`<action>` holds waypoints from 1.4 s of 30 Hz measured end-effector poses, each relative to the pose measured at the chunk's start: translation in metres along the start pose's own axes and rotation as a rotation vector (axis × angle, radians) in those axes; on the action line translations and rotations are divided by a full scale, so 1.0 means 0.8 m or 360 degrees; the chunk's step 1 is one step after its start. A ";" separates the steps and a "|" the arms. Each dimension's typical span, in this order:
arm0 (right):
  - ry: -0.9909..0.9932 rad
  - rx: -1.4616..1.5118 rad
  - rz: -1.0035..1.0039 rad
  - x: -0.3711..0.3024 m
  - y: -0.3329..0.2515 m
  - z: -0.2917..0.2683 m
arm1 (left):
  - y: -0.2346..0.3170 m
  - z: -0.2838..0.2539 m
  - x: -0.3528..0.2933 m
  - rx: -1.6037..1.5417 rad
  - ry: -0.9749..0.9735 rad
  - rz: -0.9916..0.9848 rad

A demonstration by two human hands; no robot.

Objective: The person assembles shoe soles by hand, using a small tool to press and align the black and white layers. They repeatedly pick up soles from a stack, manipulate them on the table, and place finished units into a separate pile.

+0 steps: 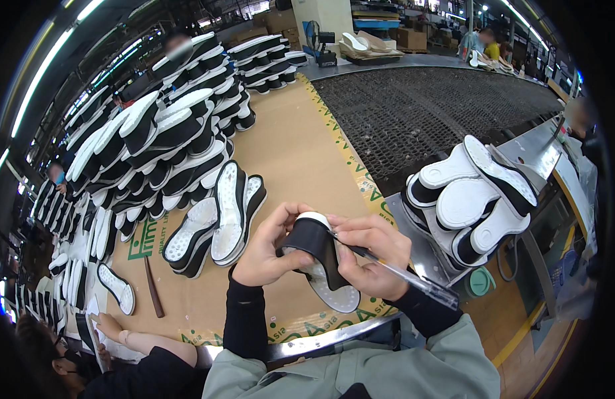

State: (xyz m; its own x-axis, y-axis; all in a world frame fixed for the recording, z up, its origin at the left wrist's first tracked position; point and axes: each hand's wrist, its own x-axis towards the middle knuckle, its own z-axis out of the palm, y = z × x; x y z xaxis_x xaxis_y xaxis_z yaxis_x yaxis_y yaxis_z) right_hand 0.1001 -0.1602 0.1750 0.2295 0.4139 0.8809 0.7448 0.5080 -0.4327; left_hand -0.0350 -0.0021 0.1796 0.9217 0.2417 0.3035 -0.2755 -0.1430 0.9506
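Close to the table's front edge, my left hand grips a black-and-white wedge shoe sole, thumb across its black side. The sole's heel end points up and away; its white-edged toe end hangs down toward me. My right hand is closed around a clear-barrelled pen. Its tip meets the edge of the sole near the white heel rim, and some of those fingers touch the sole too. Just left of my hands, a loose sole leans against others on the cardboard.
Tall stacks of soles fill the left side. Beyond the metal edge runs a dark mesh conveyor, with a pile of soles at right. A brown stick lies near a co-worker's hand. A teal-lidded container is at lower right.
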 end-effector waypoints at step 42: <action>0.0216 0.0011 -0.0007 -0.022 0.016 0.023 | 0.008 0.004 0.002 0.0104 0.0085 -0.0038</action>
State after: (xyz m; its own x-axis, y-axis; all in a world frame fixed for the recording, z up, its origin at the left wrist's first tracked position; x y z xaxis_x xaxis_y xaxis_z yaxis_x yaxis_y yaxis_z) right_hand 0.0944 -0.1468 0.1507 0.3091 0.3060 0.9005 0.7416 0.5152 -0.4296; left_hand -0.0346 -0.0061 0.1856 0.9113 0.2965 0.2856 -0.2336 -0.1986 0.9518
